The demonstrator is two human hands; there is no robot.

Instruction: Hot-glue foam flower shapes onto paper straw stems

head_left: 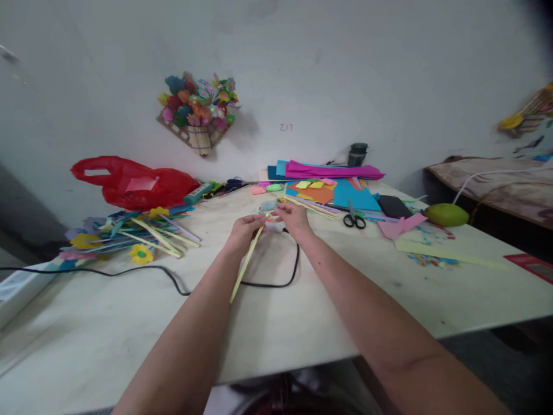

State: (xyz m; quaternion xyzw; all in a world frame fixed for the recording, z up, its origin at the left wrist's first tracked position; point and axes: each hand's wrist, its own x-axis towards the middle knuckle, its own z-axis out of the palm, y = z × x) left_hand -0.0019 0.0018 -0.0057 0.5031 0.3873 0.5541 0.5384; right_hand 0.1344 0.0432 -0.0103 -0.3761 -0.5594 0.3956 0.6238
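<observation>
A thin pale-yellow paper strip (245,267) slants down toward the table's front edge. Its upper part is pinched between the fingertips of my left hand (242,231). My right hand (296,219) is closed too, its fingertips meeting the strip's top end beside the left fingers. Just behind both hands sits a small whitish device (275,226) with a bit of orange on it, partly covered by my fingers. A black cord (297,259) loops from it across the table. A rounded light-blue item (268,205) shows above my fingertips; its kind is unclear.
Paper flowers and stems (140,253) lie at left by a red plastic bag (138,183). Scissors (354,220), coloured sheets (356,195), a dark phone (394,206) and a yellow-green oval object (446,214) lie at right. Paper scraps (434,261) are scattered nearby.
</observation>
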